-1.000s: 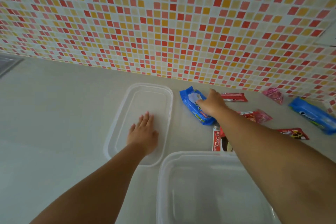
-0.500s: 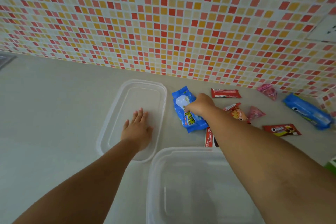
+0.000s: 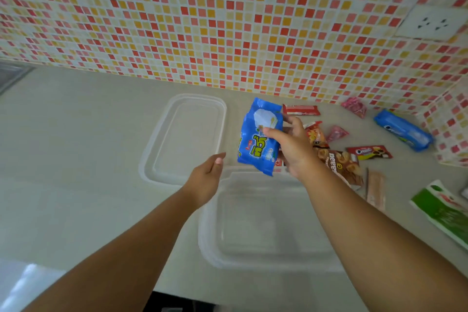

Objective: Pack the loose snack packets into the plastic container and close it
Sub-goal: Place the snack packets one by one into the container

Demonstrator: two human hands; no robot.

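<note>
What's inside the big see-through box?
The plastic container looks empty: only its clear bottom shows. The right hand holds a blue packet just above its far rim. The right forearm covers the container's right side, so that part can't be checked.

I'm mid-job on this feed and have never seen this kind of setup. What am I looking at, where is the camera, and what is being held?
There is no machine here: these are a person's two bare arms, seen from a wide-angle camera worn on their head, looking down at a grey counter below a tiled wall. The right hand holds a blue packet lifted off the counter. The left hand is open, empty, and raised near it. The clear container sits nearest the person, empty as far as I can see; its lid lies flat behind it. Other snack packets lie loose to the right, among them a blue roll, a red packet and a green packet.
</note>
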